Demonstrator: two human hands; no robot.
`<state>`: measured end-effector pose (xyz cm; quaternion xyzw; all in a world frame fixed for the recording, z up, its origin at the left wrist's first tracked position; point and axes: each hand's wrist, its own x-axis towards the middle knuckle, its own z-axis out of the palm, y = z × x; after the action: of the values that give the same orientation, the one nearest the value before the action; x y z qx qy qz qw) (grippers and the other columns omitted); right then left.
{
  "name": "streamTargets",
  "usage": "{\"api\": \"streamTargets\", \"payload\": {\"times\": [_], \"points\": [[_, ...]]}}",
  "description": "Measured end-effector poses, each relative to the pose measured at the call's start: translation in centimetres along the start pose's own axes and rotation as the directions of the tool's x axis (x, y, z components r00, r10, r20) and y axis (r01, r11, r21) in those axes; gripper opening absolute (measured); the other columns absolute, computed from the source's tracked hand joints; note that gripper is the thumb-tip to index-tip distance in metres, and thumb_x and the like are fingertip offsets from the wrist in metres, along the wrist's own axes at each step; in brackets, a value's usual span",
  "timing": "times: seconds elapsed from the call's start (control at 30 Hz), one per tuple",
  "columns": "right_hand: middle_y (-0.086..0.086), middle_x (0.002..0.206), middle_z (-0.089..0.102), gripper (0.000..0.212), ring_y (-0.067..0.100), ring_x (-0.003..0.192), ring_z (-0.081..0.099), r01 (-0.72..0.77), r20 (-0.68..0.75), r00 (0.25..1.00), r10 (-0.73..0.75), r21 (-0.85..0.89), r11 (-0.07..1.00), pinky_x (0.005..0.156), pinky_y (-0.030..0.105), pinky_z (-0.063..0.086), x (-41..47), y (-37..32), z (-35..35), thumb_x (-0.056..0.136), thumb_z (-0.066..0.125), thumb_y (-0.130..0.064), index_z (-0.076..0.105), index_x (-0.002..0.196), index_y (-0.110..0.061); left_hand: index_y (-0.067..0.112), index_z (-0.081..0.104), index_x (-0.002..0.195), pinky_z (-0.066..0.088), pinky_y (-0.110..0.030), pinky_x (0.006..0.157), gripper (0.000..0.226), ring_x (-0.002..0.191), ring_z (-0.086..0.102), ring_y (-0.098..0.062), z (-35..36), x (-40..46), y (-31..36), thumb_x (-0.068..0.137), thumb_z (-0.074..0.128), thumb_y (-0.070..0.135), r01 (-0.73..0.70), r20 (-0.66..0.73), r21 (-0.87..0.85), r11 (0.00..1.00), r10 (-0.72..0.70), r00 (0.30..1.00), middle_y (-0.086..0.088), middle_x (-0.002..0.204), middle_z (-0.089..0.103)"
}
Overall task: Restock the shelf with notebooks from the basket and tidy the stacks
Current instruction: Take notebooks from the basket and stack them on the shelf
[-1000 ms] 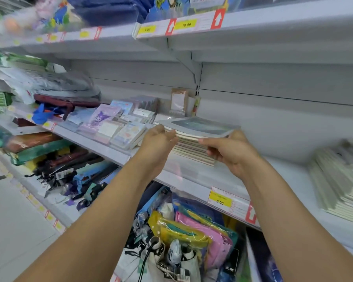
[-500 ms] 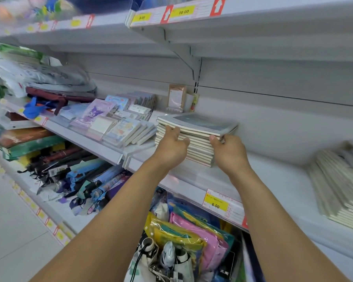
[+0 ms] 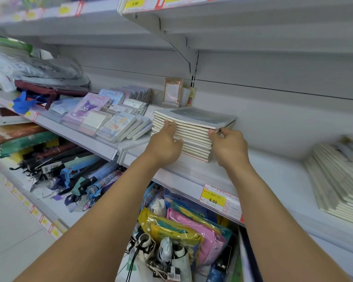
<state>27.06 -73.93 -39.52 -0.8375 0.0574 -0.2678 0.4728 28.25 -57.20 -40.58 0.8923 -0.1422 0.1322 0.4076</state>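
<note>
A stack of notebooks [image 3: 194,131] stands on the white shelf [image 3: 273,176], near the back wall and just right of the joint between two shelf boards. The top notebook has a grey cover and lies a little askew, so that its right corner sticks out past the ones below.

The left hand [image 3: 165,145] lies against the front left side of the stack. Its fingers are straight and close together and press on the spines, and the thumb points to the right along the lower notebooks. The right hand [image 3: 227,145] is at the front right corner of the stack. Its fingers are curled, and the thumb and forefinger pinch the corner of the upper notebooks.

A second stack of notebooks [image 3: 338,180] lies on the same shelf far to the right, well apart from the hands, and it leans like a fan. To the left of the first stack there are small cartoon notepads [image 3: 108,121] in rows. A yellow price tag [image 3: 213,199] with "6.00" is on the shelf edge below the right forearm. Under the shelf hang colourful plastic pouches [image 3: 183,226], and folded umbrellas [image 3: 69,171] lie on the lower shelf at the left.
</note>
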Motion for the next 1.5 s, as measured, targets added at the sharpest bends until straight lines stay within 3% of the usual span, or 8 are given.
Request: {"api": "streamTargets", "payload": {"times": [0.3, 0.47, 0.57, 0.63, 0.73, 1.03, 1.4, 1.5], "points": [[-0.005, 0.062, 0.051, 0.031, 0.018, 0.065, 0.051, 0.370, -0.176, 0.908, -0.380, -0.090, 0.925, 0.057, 0.032, 0.038, -4.3, -3.5, -1.8, 0.090, 0.061, -0.032, 0.050, 0.068, -0.014, 0.016, 0.065, 0.117, 0.032, 0.005, 0.077, 0.024, 0.107, 0.052, -0.003, -1.0, -6.2, -1.3, 0.094, 0.061, 0.016, -0.132, -0.239, -0.084, 0.988, 0.109, 0.965, 0.004, 0.120, 0.063], [-0.004, 0.051, 0.045, 0.040, 0.018, 0.054, 0.047, 0.580, 0.272, 0.792, -0.547, -0.052, 0.813, 0.054, 0.035, 0.039, -15.6, -0.3, 2.8, 0.092, 0.056, -0.036, 0.044, 0.059, -0.019, 0.012, 0.069, 0.092, 0.048, -0.025, 0.076, 0.009, 0.087, 0.064, -0.017, -2.8, -14.4, -5.7, 0.087, 0.062, 0.012, 0.048, -0.227, 0.104, 0.993, -0.023, 0.974, 0.001, 0.089, 0.068], [-0.002, 0.078, 0.068, 0.023, 0.017, 0.075, 0.060, 0.608, 0.879, 0.408, -0.245, -0.061, 0.791, 0.067, 0.031, 0.045, -23.8, 5.2, 6.1, 0.092, 0.064, -0.034, 0.070, 0.079, -0.016, 0.007, 0.072, 0.091, 0.053, -0.032, 0.074, 0.014, 0.089, 0.067, -0.026, -2.3, -21.9, -10.6, 0.088, 0.065, 0.020, 0.429, 0.047, 0.195, 0.882, -0.445, 0.894, -0.008, 0.090, 0.071], [0.003, 0.108, 0.068, 0.024, 0.021, 0.099, 0.062, 0.620, 0.993, 0.118, 0.023, -0.091, 0.780, 0.081, 0.029, 0.046, -28.8, 8.7, 7.6, 0.092, 0.066, -0.029, 0.072, 0.108, -0.013, 0.005, 0.071, 0.097, 0.056, -0.034, 0.067, 0.023, 0.082, 0.067, -0.028, -1.9, -28.6, -14.5, 0.088, 0.067, 0.026, 0.671, 0.172, 0.257, 0.696, -0.716, 0.677, -0.011, 0.087, 0.069], [0.007, 0.143, 0.050, 0.054, 0.028, 0.131, 0.046, 0.692, 0.976, -0.036, 0.217, -0.133, 0.710, 0.106, 0.035, 0.040, -34.8, 13.6, 8.8, 0.093, 0.065, -0.027, 0.048, 0.144, -0.017, 0.006, 0.068, 0.090, 0.053, -0.033, 0.059, 0.027, 0.062, 0.058, -0.025, -1.2, -37.5, -18.9, 0.084, 0.072, 0.031, 0.783, 0.137, 0.369, 0.501, -0.862, 0.487, -0.008, 0.066, 0.059], [-0.001, 0.158, 0.024, 0.088, 0.030, 0.133, 0.041, 0.799, 0.992, -0.067, 0.110, -0.013, 0.601, 0.100, 0.035, 0.040, -41.5, 17.8, 8.4, 0.080, 0.079, -0.030, 0.030, 0.152, -0.020, 0.007, 0.048, 0.138, 0.038, -0.032, 0.105, 0.095, 0.128, 0.047, -0.026, -0.5, -47.4, -23.3, 0.068, 0.075, 0.065, 0.679, 0.188, 0.660, 0.321, -0.946, 0.265, -0.011, 0.141, 0.050], [-0.001, 0.103, 0.047, 0.065, 0.024, 0.090, 0.054, 0.852, 0.995, -0.051, 0.081, 0.001, 0.523, 0.068, 0.033, 0.041, -40.2, 16.5, 8.5, 0.064, 0.087, -0.046, 0.049, 0.110, -0.020, 0.009, 0.044, 0.140, 0.034, -0.042, 0.110, 0.129, 0.135, 0.040, -0.035, -0.3, -46.8, -23.9, 0.035, 0.085, 0.072, 0.778, 0.069, 0.595, 0.205, -0.977, 0.204, -0.014, 0.143, 0.048], [-0.002, 0.105, 0.046, 0.070, 0.023, 0.097, 0.052, 0.799, 0.987, -0.084, 0.136, -0.015, 0.601, 0.077, 0.036, 0.047, -39.4, 16.1, 8.5, 0.061, 0.087, -0.053, 0.055, 0.113, -0.019, 0.010, 0.060, 0.119, 0.047, -0.037, 0.096, 0.091, 0.109, 0.057, -0.029, -0.6, -47.0, -23.5, 0.043, 0.094, 0.048, 0.879, 0.052, 0.407, 0.249, -0.967, 0.250, -0.010, 0.115, 0.063]]}}
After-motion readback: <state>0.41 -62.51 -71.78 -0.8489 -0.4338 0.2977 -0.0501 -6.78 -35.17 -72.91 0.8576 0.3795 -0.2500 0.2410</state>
